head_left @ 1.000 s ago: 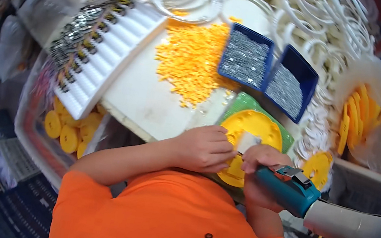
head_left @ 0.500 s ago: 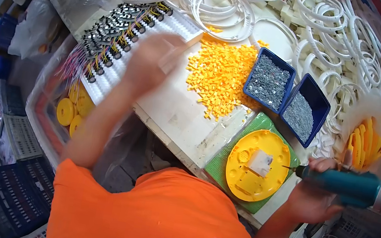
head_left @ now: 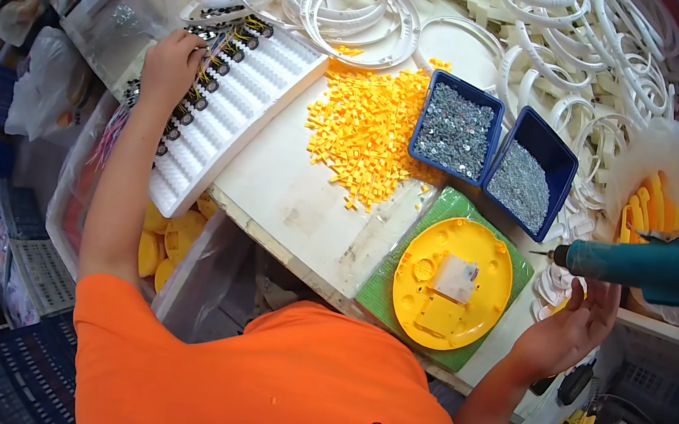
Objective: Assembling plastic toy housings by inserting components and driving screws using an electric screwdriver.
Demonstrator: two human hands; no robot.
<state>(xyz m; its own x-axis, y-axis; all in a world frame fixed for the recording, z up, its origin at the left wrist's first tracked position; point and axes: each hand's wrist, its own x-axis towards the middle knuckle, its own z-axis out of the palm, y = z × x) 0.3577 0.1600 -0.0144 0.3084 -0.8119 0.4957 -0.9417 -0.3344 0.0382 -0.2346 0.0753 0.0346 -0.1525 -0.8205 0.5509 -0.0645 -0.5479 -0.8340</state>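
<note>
Biggest thing here is the off-white table (head_left: pixel 270 201), and along its left side sits a long white ridged foam tray (head_left: pixel 239 116). Near the front edge there's a square green mat (head_left: pixel 375 296) with a round yellow plastic shell (head_left: pixel 487 289) lying on it. I'd guess the shell is light, stiff and a bit slick, so the rim's the place to grab it. Teal cylindrical power screwdriver (head_left: pixel 642 267) is off to the right, probably the heaviest handheld bit, best held round the barrel. Right hand (head_left: pixel 573 333) is just under it, palm up, fingers loosely curled, not wrapped round it; can't tell if they touch. Left hand (head_left: pixel 172 66) has its fingers bent down onto the small black-and-metal wired parts (head_left: pixel 200 102) lined up on the tray, can't tell if it's pinching one. Those look light with hard bodies, but the thin wires seem fragile, so I'd hold the body, not the leads
</note>
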